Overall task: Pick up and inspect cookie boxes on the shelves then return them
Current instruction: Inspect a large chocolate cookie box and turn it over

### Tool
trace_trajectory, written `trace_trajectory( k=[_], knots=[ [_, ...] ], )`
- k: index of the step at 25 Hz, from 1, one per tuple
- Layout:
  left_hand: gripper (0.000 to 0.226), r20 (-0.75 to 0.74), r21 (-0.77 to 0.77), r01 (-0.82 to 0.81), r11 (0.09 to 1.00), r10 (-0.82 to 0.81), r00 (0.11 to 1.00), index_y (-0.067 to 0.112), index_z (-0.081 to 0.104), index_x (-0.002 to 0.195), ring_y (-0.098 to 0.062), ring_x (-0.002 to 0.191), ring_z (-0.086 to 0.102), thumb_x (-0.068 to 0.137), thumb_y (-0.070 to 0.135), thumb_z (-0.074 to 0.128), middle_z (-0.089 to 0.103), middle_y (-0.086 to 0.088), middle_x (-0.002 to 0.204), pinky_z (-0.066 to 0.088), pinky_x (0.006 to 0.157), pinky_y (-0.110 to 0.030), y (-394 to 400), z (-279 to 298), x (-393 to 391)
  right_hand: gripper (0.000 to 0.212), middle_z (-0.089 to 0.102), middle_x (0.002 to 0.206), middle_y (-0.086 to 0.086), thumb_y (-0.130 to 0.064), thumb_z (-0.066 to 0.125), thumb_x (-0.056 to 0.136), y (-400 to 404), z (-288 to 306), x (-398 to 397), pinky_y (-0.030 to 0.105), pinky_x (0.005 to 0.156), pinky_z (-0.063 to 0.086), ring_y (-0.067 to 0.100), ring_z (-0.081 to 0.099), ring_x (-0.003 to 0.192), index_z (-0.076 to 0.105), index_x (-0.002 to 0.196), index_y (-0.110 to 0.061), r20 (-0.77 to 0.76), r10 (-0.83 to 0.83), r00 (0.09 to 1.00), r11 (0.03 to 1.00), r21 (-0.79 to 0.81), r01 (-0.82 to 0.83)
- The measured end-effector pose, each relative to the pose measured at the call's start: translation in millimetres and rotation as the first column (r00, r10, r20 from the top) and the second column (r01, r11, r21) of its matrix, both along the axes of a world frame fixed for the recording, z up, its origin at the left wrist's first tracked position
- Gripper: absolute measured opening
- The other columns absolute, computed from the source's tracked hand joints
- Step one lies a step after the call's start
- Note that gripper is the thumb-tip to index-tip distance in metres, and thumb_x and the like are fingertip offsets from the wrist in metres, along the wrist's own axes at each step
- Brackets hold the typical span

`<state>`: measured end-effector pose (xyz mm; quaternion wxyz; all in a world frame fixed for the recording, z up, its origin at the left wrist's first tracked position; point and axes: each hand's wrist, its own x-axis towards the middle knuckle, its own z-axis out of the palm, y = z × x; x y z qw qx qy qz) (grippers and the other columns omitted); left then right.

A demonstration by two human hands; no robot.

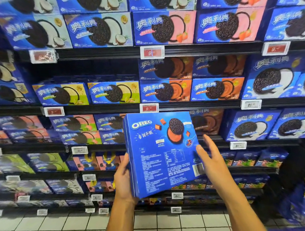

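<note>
A large blue Oreo cookie box (159, 159) is held up in front of the shelves, its back panel with small print and a barcode facing me, tilted slightly. My left hand (122, 179) grips its lower left edge, fingers wrapped behind. My right hand (211, 158) is at the box's right edge with fingers spread; its fingertips touch or nearly touch the edge near the barcode. Behind the box, the third shelf (100, 147) carries more boxes, and a brown-fronted box (207, 121) shows just right of the held one.
Dark shelves packed with blue cookie boxes fill the view: coconut and strawberry rows on top (164, 27), chocolate boxes (166, 91) in the second row, large boxes (250, 125) at right. Price tags (149, 108) line the shelf edges. White tiled floor (48, 230) lies below.
</note>
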<state>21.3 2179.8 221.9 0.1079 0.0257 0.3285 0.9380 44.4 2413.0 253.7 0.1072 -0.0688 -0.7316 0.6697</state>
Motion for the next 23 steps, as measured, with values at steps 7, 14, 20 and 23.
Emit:
trace_trajectory(
  k=[7, 14, 20, 23],
  knots=[
    [0.058, 0.01, 0.032, 0.113, 0.993, -0.113, 0.994, 0.016, 0.08, 0.095, -0.022, 0.084, 0.074, 0.052, 0.051, 0.092, 0.076, -0.002, 0.093, 0.062, 0.067, -0.039, -4, -3, -4, 0.034, 0.077, 0.108, 0.002, -0.062, 0.053, 0.087, 3, -2, 11, 0.034, 0.065, 0.062, 0.024, 0.076, 0.093, 0.07, 0.103, -0.038, -0.004, 0.079, 0.997, 0.978, -0.191, -0.078],
    [0.039, -0.123, -0.319, -0.037, 0.947, -0.003, 0.992, 0.034, 0.055, 0.135, -0.021, 0.113, 0.067, 0.098, 0.04, 0.045, 0.068, -0.001, 0.126, 0.06, 0.083, -0.041, -4, 7, -18, 0.04, 0.077, 0.107, -0.004, -0.057, 0.054, 0.085, 11, 7, 7, 0.027, 0.061, 0.059, 0.016, 0.076, 0.09, 0.065, 0.119, -0.039, -0.106, 0.014, 0.994, 0.983, -0.179, -0.032],
    [0.051, -0.075, -0.349, -0.06, 0.935, 0.036, 0.997, 0.033, 0.058, 0.132, -0.027, 0.111, 0.068, 0.087, 0.058, 0.055, 0.069, -0.006, 0.123, 0.06, 0.081, -0.047, -3, 9, -16, 0.045, 0.078, 0.104, -0.003, -0.059, 0.058, 0.081, 8, 7, 4, 0.027, 0.058, 0.059, 0.018, 0.076, 0.088, 0.063, 0.121, -0.04, -0.106, 0.01, 0.994, 0.978, -0.205, -0.032],
    [0.063, -0.119, -0.396, -0.06, 0.916, 0.014, 0.993, 0.036, 0.055, 0.133, -0.026, 0.113, 0.067, 0.08, 0.069, 0.059, 0.068, -0.004, 0.126, 0.059, 0.081, -0.044, -5, 12, -16, 0.04, 0.078, 0.104, -0.003, -0.059, 0.057, 0.082, 7, 6, 2, 0.027, 0.058, 0.059, 0.019, 0.076, 0.088, 0.064, 0.117, -0.044, -0.089, 0.021, 0.996, 0.978, -0.206, -0.039]
  ],
)
